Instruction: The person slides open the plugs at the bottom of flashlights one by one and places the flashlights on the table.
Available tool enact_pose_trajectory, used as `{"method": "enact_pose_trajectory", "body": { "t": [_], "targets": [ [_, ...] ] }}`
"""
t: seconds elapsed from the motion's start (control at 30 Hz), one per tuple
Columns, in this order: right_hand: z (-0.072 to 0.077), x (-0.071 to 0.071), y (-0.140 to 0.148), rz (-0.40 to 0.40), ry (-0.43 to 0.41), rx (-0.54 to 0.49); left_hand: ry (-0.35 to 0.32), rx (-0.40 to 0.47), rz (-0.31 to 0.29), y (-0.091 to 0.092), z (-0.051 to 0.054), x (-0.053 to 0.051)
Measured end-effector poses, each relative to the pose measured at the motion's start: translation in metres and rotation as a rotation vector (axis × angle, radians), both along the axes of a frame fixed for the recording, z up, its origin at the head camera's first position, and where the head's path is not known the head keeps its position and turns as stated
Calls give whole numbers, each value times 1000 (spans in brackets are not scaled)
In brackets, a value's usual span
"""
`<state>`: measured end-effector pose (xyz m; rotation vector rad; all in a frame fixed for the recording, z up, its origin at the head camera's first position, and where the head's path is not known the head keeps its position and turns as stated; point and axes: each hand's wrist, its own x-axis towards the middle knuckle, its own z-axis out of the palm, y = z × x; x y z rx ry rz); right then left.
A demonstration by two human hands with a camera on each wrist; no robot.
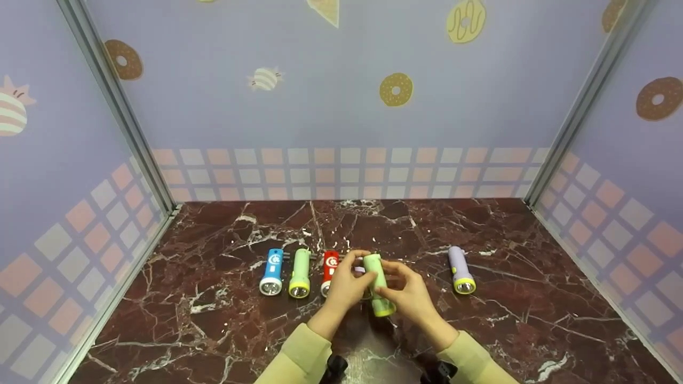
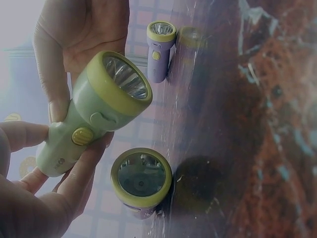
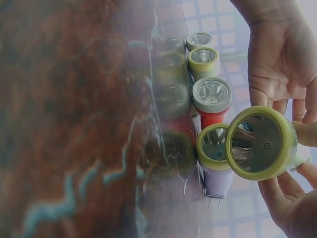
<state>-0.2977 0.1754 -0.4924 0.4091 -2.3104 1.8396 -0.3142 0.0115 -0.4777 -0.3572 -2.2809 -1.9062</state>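
A light green flashlight (image 1: 378,277) with a yellow rim is held above the table between both hands. My left hand (image 1: 344,288) pinches it near the tail end, and my right hand (image 1: 411,296) grips its body from the other side. In the left wrist view its yellow switch (image 2: 82,136) and lens (image 2: 126,77) show, the head tilted up. Just behind the hands stands a purple flashlight (image 3: 216,181) with two metal prongs, mostly hidden in the head view. Beside the left hand is a red flashlight (image 1: 331,261), partly covered.
Left of the red one lie another green flashlight (image 1: 301,269) and a blue flashlight (image 1: 273,269), lenses facing me. A second purple flashlight (image 1: 460,269) lies apart on the right. Patterned panels (image 1: 341,106) enclose the dark marbled table (image 1: 213,330) at the back and sides.
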Motion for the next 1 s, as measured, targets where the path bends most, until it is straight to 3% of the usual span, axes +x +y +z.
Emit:
{"method": "enact_pose_trajectory", "body": {
  "t": [1.0],
  "targets": [
    [0,0,0,14,-1,21,6,-10,-16,-1,-1,0]
  ]
}}
